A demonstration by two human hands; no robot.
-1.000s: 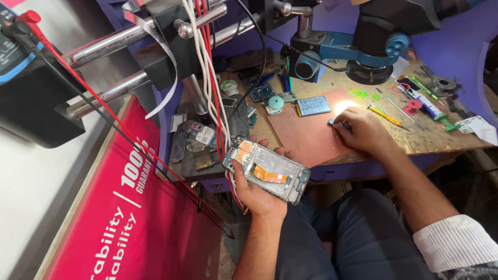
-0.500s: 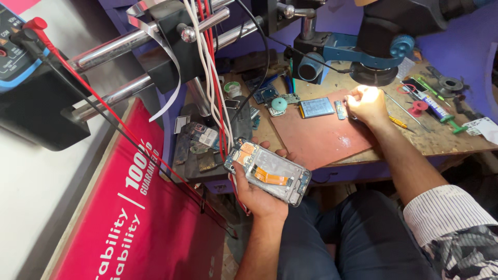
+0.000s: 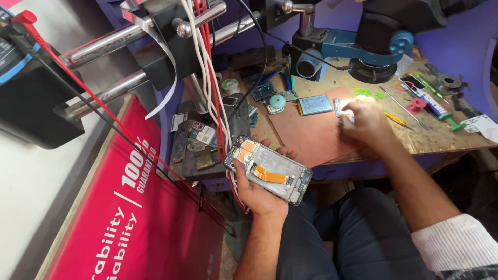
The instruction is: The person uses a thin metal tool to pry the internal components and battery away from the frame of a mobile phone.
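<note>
At the far left a red banner leaned below a dark meter box, from which a red probe lead ran down across it. Chrome rods and a bundle of white and red wires hung above the bench edge. Just right of these, the left hand was cupped palm up below the bench, its fingers wrapped round an opened phone frame with an orange flex cable showing inside. On the brown work mat lay a small blue-grey battery. Further right, under the microscope head, the right hand rested on the mat in bright light, fingers bunched at a small part; whether it actually pinched it I could not tell. Screwdrivers lay scattered just beyond.
</note>
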